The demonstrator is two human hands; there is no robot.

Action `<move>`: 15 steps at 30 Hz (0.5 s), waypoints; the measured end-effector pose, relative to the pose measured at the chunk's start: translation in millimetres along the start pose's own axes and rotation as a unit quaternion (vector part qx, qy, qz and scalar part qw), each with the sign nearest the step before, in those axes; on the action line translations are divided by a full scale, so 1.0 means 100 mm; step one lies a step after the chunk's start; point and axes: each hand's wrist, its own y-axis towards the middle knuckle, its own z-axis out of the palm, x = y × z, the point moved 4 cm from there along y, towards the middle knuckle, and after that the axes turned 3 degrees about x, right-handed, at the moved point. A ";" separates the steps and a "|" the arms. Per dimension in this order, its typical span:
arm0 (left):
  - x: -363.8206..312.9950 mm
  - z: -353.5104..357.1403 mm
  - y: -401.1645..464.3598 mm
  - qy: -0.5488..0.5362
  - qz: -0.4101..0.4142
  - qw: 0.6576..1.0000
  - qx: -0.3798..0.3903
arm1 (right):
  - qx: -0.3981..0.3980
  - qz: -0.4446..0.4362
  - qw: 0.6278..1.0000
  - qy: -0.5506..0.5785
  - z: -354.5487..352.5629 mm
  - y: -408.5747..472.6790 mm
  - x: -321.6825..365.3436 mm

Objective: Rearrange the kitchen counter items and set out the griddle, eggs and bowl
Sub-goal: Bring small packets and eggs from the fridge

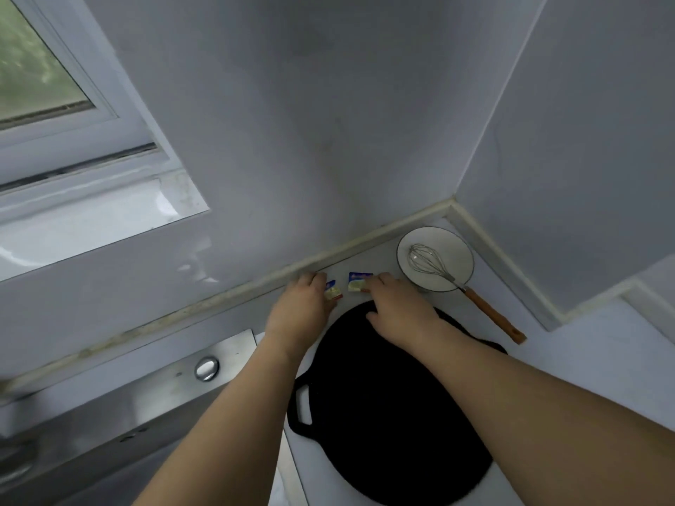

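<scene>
A round black griddle [391, 414] with a cut-out handle lies flat on the white counter [602, 359]. Behind it, near the wall, are two small blue-and-yellow packets. My left hand [301, 310] has its fingers on the left packet [333, 291]. My right hand [398, 308] reaches over the griddle's far edge and its fingers hold the right packet [358, 283]. A white bowl [451, 250] stands in the back corner with a metal whisk [431, 262] resting in it, the wooden handle pointing toward the front right. No eggs are in view.
A steel sink surround [146, 399] with a round chrome button [207, 367] lies to the left of the griddle. Walls close the counter at the back and right. A window [36, 67] is at the upper left.
</scene>
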 end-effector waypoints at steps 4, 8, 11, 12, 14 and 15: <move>-0.25 -0.11 -0.38 -0.015 0.017 1.000 -0.010 | -0.009 0.022 0.999 0.029 -0.08 -0.60 0.00; -0.67 -0.16 -0.80 -0.004 0.060 0.998 -0.019 | -0.029 0.056 0.997 0.048 -0.11 -1.28 -0.06; -1.07 -0.13 -1.09 0.000 0.106 0.994 -0.016 | -0.057 0.089 0.993 0.053 -0.13 -1.86 -0.18; -1.21 -0.11 -1.17 0.001 0.120 0.993 -0.011 | -0.065 0.103 0.991 0.060 -0.14 -2.05 -0.22; -1.51 -0.06 -1.35 0.003 0.151 0.988 0.001 | -0.081 0.135 0.984 0.078 -0.14 -2.44 -0.33; -1.65 -0.04 -1.44 0.006 0.166 0.986 0.008 | -0.086 0.148 0.981 0.086 -0.15 -2.62 -0.38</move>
